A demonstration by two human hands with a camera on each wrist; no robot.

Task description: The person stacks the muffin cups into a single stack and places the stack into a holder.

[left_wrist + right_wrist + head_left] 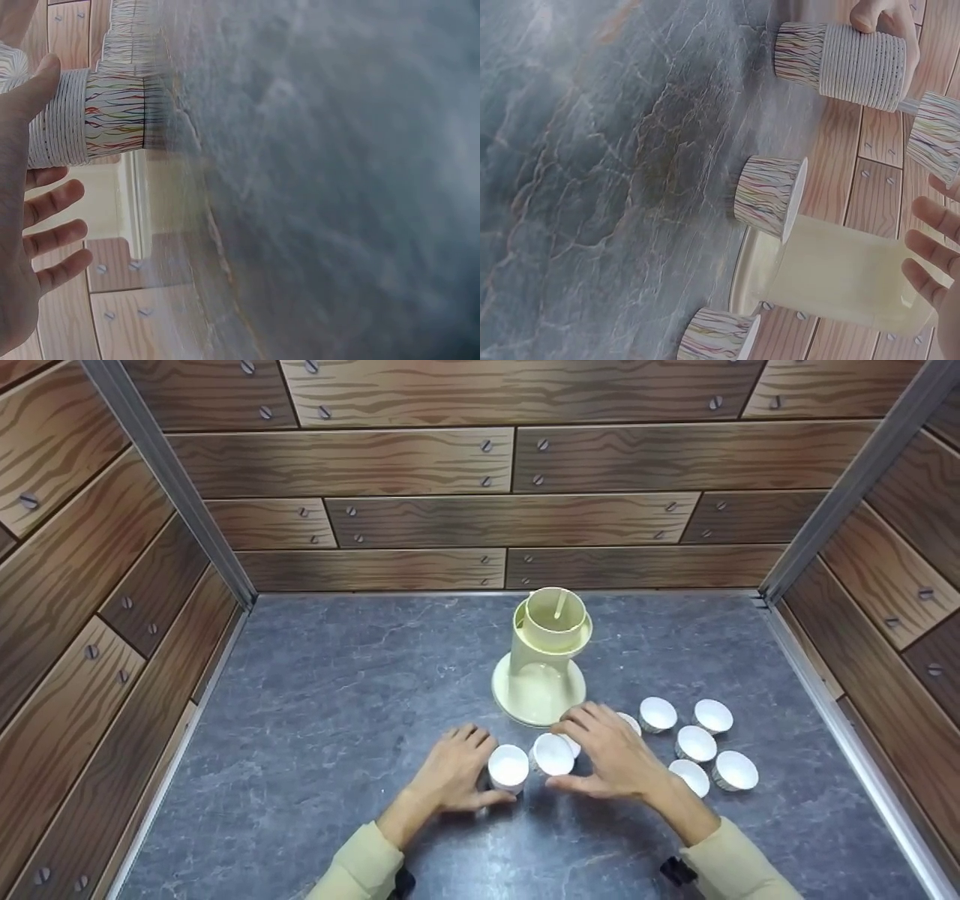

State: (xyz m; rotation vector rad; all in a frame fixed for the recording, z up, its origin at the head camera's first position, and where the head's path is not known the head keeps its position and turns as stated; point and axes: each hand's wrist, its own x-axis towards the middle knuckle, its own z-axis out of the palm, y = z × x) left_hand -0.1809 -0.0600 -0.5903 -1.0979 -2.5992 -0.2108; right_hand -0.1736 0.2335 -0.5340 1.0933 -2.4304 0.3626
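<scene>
My left hand (455, 771) holds a stack of nested paper baking cups (508, 769), white inside with coloured wavy lines outside. The stack (64, 116) stands on the table, with the thumb across it and the lower fingers spread. To its right, my right hand (611, 757) grips one paper baking cup (553, 755) between thumb and forefinger. In the right wrist view that cup (936, 135) is off the table, beside the top of the stack (862, 66). A loose cup (769, 195) stands beneath the right hand, another (716, 335) farther along.
Several more baking cups (696, 744) stand singly on the right of the grey marbled table (337, 682). Behind the hands rises a cream stand (538, 690) with a round base and an open cylinder on top. Wood-patterned walls (420, 521) enclose the table at the back and sides.
</scene>
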